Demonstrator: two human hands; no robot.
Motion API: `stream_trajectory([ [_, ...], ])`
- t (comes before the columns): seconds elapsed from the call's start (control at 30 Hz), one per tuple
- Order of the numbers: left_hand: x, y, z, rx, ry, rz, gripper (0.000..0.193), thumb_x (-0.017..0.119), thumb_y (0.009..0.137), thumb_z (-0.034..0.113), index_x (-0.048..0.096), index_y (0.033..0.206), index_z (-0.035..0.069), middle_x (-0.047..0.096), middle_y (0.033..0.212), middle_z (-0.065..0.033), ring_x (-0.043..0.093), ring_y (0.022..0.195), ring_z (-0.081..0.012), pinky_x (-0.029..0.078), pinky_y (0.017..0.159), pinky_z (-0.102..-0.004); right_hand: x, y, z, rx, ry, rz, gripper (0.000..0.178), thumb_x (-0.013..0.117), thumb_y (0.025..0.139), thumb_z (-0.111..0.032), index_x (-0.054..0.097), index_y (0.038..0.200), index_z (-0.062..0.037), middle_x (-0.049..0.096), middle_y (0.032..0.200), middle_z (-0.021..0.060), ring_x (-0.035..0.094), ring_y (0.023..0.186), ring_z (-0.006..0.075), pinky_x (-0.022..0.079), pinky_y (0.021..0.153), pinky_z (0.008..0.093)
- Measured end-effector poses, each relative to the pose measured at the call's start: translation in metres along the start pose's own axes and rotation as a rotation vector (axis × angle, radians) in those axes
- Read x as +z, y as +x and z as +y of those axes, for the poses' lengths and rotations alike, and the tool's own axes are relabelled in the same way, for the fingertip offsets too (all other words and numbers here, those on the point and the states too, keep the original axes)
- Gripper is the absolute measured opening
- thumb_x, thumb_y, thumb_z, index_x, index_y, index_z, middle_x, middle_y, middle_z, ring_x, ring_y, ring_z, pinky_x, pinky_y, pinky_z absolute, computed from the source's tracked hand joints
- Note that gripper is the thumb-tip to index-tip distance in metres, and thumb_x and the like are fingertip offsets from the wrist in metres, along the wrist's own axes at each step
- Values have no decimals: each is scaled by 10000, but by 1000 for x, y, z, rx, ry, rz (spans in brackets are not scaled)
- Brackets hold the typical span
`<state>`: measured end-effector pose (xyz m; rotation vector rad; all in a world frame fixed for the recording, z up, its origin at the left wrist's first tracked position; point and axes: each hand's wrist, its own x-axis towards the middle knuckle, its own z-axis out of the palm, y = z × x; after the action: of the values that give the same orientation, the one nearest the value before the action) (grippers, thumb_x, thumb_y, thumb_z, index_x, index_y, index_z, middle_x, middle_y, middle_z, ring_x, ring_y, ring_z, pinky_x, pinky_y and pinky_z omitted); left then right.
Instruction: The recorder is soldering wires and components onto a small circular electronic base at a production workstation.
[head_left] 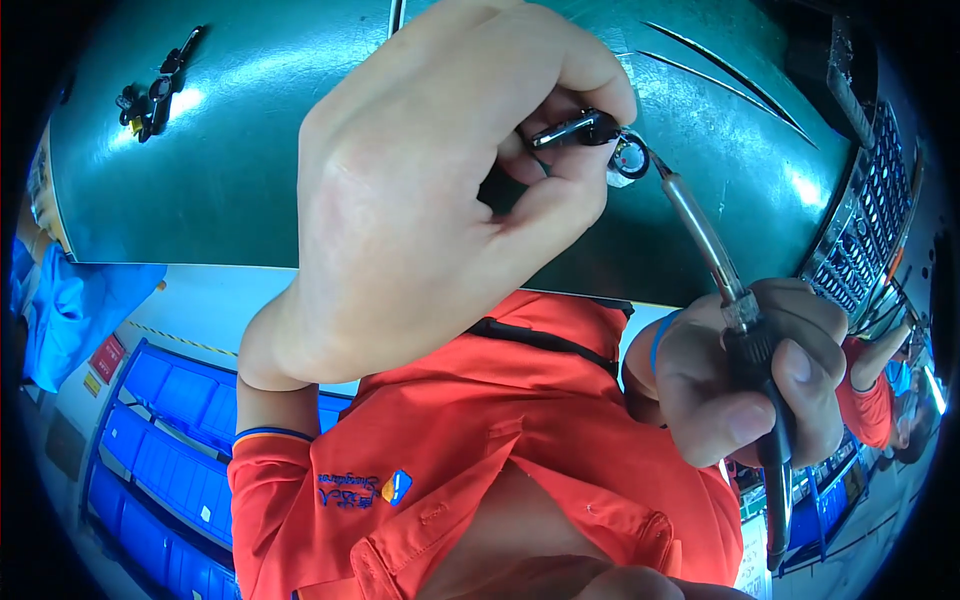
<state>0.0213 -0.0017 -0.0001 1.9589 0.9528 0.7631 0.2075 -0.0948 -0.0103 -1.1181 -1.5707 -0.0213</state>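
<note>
My left hand (400,210) is closed, pinching a small glossy black part (572,130) between thumb and fingers above the table. At the part's right end sits a black ring (630,157) with a round, pale metallic piece inside it. My right hand (700,385) grips the dark handle of a soldering iron (703,230), its metal shaft slanting up to the left. The iron's tip is right beside the black ring; whether it touches I cannot tell. My curled left fingers hide some of the held part.
A green work surface (220,215) spreads beneath my hands. Small black parts (158,90) lie at its far left, and thin dark strips (725,80) at the far right. A tray with rows of small rings (865,220) borders the right side. Blue bins (160,450) and a co-worker's red sleeve (866,405) are beyond.
</note>
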Motion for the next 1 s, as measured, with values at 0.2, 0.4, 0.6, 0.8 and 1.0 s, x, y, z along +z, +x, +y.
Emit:
stream_trajectory([
  [0.2,1,2,-2,-3,-10,13,218,746,842,-109,707,1048,-53,668,1037,-99,637,848,-112,532,681,-184,-3,3,-1,-1,-46,-91,305,588,946,-253,577,1035,39,493,606,117,431,464,193,364,416,303],
  [0.4,3,3,-1,-3,-28,23,218,746,842,-110,707,1049,-55,669,1041,-101,639,848,-113,533,683,-185,-2,6,-2,22,-89,-98,305,603,939,-252,595,1011,44,492,599,116,444,460,203,364,422,305],
  [0.6,3,2,-1,-6,-41,33,218,746,842,-111,707,1050,-57,669,1046,-104,640,848,-114,533,684,-186,-5,5,-3,25,-80,-141,317,607,938,-261,588,1024,43,488,589,112,452,464,207,353,421,307],
  [0.8,5,3,-2,-6,-58,40,218,746,842,-112,706,1051,-59,670,1051,-106,642,849,-115,534,685,-187,-5,5,-2,3,-90,-161,327,605,941,-268,577,1039,42,485,593,109,447,463,205,341,417,309],
  [1.0,6,3,-3,-5,-78,46,219,746,843,-113,706,1052,-61,670,1055,-108,643,849,-116,535,686,-187,0,-1,-2,-8,-37,0,319,593,951,-280,584,1046,25,467,603,99,415,468,190,316,410,307],
])
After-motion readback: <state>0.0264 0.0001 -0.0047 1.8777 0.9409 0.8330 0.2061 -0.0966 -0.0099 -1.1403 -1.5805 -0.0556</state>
